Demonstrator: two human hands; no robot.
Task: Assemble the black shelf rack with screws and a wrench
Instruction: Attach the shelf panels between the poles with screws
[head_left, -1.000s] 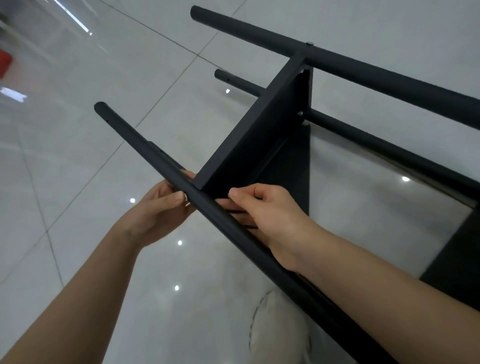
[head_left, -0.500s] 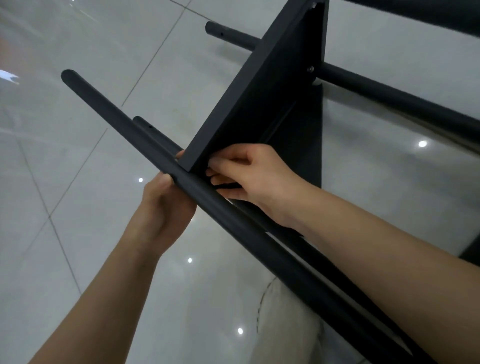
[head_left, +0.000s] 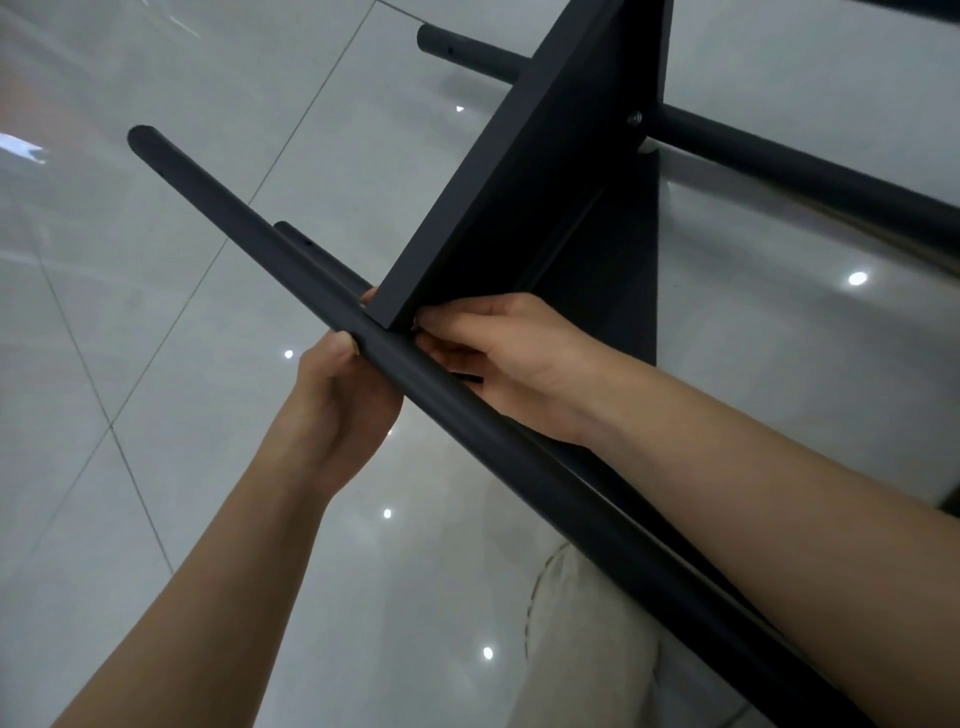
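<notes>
The black shelf rack lies on its side over the tiled floor. Its nearest pole (head_left: 519, 447) runs diagonally from upper left to lower right. My left hand (head_left: 337, 415) grips this pole from below, thumb on its top. A flat black shelf panel (head_left: 519, 171) meets the pole at its corner. My right hand (head_left: 509, 358) reaches behind the pole to that corner, fingers curled and pinching a thin black tool (head_left: 467, 378), apparently the wrench; most of it is hidden. A screw head (head_left: 635, 118) shows where the panel joins the far pole (head_left: 779, 161).
A second pole (head_left: 311, 254) lies just behind the near one, its end free. The glossy grey tiled floor (head_left: 156, 364) reflects ceiling lights. My light trouser leg (head_left: 571, 649) is under the near pole at the bottom.
The view has tilted down and closer to the rack. My right hand moved up to the shelf corner. My left hand shifted from the pole's top to gripping it from below.
</notes>
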